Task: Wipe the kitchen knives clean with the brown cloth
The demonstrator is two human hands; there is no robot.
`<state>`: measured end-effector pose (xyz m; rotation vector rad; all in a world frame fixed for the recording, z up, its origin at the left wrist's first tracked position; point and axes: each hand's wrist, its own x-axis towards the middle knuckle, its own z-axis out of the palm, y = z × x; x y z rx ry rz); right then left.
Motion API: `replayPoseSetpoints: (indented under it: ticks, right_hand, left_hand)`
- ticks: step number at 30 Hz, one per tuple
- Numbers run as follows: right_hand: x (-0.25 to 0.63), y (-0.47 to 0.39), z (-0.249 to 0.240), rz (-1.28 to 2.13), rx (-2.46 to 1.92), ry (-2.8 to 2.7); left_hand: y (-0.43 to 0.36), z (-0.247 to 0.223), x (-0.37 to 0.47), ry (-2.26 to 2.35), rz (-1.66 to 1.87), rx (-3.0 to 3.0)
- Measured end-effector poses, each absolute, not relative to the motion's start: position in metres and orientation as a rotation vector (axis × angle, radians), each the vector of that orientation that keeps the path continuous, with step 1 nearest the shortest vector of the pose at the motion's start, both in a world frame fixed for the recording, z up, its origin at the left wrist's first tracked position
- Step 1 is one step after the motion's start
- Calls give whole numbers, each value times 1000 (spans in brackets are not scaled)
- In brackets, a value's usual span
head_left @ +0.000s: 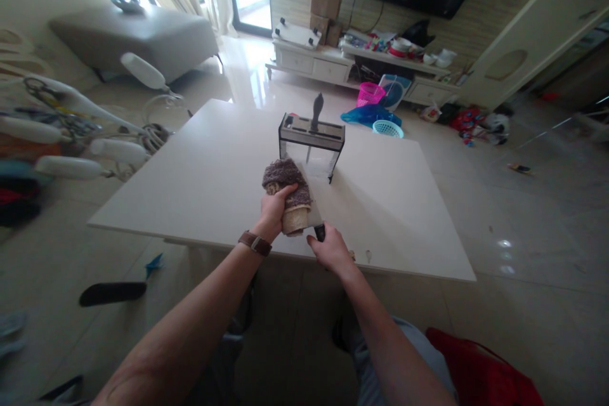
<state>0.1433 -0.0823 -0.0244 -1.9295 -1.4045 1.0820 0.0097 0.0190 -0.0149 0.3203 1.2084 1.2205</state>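
Note:
A folded brown and cream cloth [295, 193] is gripped by my left hand [276, 206], above the front part of the white table [214, 158]. My right hand [332, 247] is closed round the black handle of a knife [314, 209]; its broad blade lies against the right side of the cloth. Just behind the cloth stands a knife block [311, 133] with clear sides and a dark top, and one dark-handled utensil [318, 108] rises out of it.
Small bits lie by the table's front edge, right of my right hand. Beyond the table are a blue basket [387, 129], a pink basket [370, 94] and a low white cabinet [328, 68]. White fan-like blades [118, 151] stand at the left.

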Motion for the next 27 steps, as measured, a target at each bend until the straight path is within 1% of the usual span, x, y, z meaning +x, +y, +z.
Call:
replayPoseSetpoints:
  ticks: [9, 27]
  right_hand:
    - [146, -81, -26, 1078, -1884, -1384]
    - [147, -78, -26, 1043, -1905, -1367]
  left_hand:
    - [13, -10, 19, 1207, 1244, 290]
    - [10, -14, 23, 1202, 1180, 303]
